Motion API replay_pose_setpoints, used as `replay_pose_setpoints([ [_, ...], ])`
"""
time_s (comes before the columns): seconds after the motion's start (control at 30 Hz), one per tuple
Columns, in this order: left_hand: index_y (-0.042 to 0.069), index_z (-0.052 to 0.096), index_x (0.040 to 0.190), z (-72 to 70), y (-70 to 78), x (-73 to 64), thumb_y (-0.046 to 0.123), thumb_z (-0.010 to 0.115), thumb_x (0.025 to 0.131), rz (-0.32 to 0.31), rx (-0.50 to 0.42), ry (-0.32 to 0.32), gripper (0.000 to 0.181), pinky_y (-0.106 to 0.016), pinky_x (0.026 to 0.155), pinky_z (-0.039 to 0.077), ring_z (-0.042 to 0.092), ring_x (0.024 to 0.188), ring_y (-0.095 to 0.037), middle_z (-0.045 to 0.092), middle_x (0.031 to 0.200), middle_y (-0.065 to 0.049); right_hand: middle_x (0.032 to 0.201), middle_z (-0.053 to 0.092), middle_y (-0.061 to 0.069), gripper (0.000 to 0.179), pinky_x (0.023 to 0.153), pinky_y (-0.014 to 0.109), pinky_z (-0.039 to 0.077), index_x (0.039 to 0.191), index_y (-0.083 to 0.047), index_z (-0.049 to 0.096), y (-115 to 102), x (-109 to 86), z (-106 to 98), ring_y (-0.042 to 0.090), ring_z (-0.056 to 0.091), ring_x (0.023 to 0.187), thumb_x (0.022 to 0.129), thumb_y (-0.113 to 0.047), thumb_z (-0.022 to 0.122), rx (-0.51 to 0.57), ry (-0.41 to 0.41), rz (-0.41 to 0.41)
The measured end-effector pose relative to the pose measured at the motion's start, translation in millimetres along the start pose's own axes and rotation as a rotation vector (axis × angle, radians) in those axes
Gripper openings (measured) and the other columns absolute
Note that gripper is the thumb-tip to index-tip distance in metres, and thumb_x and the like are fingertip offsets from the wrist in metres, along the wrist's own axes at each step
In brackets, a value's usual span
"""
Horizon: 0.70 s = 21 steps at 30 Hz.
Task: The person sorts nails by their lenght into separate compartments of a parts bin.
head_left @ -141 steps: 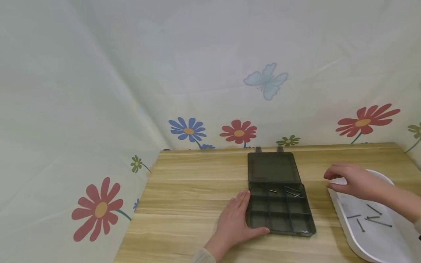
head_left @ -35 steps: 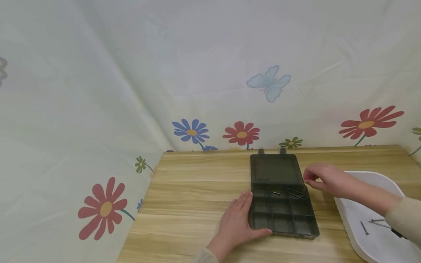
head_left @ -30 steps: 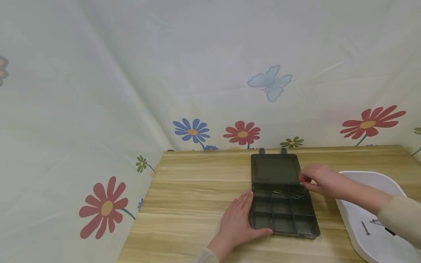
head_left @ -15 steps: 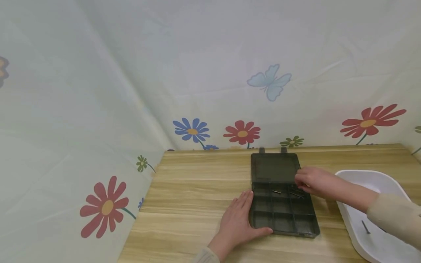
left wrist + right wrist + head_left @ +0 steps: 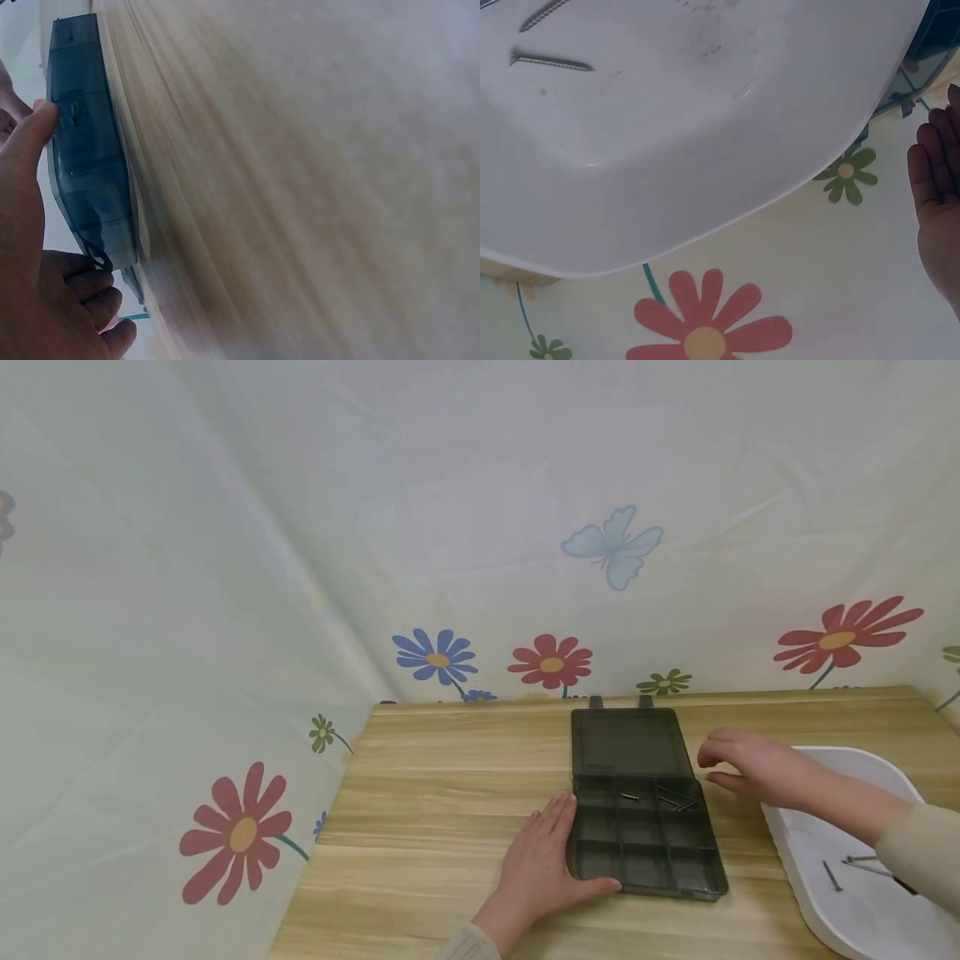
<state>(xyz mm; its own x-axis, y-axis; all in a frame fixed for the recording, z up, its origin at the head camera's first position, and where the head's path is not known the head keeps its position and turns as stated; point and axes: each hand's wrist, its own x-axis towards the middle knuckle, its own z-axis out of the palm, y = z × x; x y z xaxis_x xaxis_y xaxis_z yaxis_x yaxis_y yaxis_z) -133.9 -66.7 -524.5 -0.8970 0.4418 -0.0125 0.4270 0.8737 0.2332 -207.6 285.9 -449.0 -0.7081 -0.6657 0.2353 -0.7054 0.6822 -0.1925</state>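
Observation:
A dark translucent compartment box [image 5: 645, 831] lies on the table with its lid [image 5: 630, 743] folded back flat. My left hand [image 5: 531, 864] rests at its near left corner, fingers straight along the left side and thumb along the front. One short brass-coloured screw [image 5: 630, 797] lies in the back middle compartment. Several longer screws [image 5: 678, 803] lie crossed in the back right one. Just right of the box hovers my right hand [image 5: 761, 768], its fingers loosely bent and nothing seen between them. In the right wrist view its fingers [image 5: 928, 161] look relaxed.
A white tray [image 5: 810, 906] stands to the right, partly under my right forearm. It holds loose screws [image 5: 832, 875], some hidden by the sleeve; a screw [image 5: 551, 60] shows in the right wrist view too. Behind the wooden table [image 5: 442, 777] hangs a flowered cloth [image 5: 480, 527].
My right hand went from the tray to the box's back right compartment, then drew back rightward with loosened fingers. One more screw appears in that compartment. My left hand kept its place.

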Motion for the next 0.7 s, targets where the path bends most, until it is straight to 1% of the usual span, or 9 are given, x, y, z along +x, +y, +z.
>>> replay_pose_setpoints([
  [0.2,0.012,0.028,0.171,-0.6,-0.4,0.0,0.093,0.056,0.083,0.003,-0.007,0.002,0.123,-0.039,0.131,0.029,0.027,0.162,-0.016,0.029,0.176,-0.001,0.094,0.067,-0.011,0.025,0.069,0.033,0.061,0.098,-0.015,0.074,6,-17.0,-12,0.016,0.067,0.083,0.081,-0.013,0.094,0.011,0.001,0.085],
  [0.3,0.012,0.028,0.171,-1.0,-0.9,0.4,0.093,0.056,0.083,0.004,-0.005,0.005,0.123,-0.039,0.131,0.029,0.027,0.162,-0.017,0.029,0.176,-0.001,0.095,0.066,-0.014,0.030,0.068,0.032,0.061,0.098,-0.017,0.074,10,-26.2,-14,0.013,0.067,0.084,0.078,-0.014,0.096,-0.008,0.037,0.091],
  [0.43,0.012,0.029,0.170,-1.5,-1.3,0.6,0.093,0.057,0.083,0.006,-0.003,0.009,0.123,-0.039,0.130,0.029,0.028,0.161,-0.017,0.030,0.176,-0.001,0.094,0.066,-0.015,0.038,0.067,0.031,0.061,0.098,-0.018,0.074,14,-38.5,-16,0.010,0.067,0.083,0.070,-0.013,0.099,-0.040,0.101,0.065],
  [0.5,0.011,0.029,0.170,-1.6,-1.4,0.7,0.093,0.057,0.083,0.009,-0.005,0.011,0.122,-0.039,0.130,0.030,0.029,0.161,-0.017,0.030,0.175,-0.001,0.094,0.066,-0.016,0.041,0.068,0.031,0.061,0.098,-0.018,0.074,16,-44.7,-17,0.008,0.067,0.083,0.067,-0.013,0.100,-0.048,0.119,0.064],
  [0.6,0.011,0.029,0.170,-1.1,-1.5,0.9,0.092,0.058,0.083,0.014,-0.009,0.012,0.122,-0.040,0.130,0.030,0.029,0.161,-0.017,0.031,0.175,-0.002,0.094,0.066,-0.015,0.041,0.068,0.030,0.061,0.098,-0.018,0.075,17,-53.1,-18,0.007,0.066,0.083,0.067,-0.015,0.101,-0.046,0.113,0.087],
  [0.7,0.011,0.029,0.170,-1.0,-1.3,1.0,0.092,0.058,0.083,0.018,-0.004,0.013,0.122,-0.040,0.130,0.030,0.029,0.161,-0.017,0.031,0.175,-0.002,0.094,0.065,-0.014,0.040,0.068,0.030,0.061,0.098,-0.017,0.076,16,-61.1,-20,0.006,0.064,0.083,0.068,-0.019,0.101,-0.040,0.074,0.134],
])
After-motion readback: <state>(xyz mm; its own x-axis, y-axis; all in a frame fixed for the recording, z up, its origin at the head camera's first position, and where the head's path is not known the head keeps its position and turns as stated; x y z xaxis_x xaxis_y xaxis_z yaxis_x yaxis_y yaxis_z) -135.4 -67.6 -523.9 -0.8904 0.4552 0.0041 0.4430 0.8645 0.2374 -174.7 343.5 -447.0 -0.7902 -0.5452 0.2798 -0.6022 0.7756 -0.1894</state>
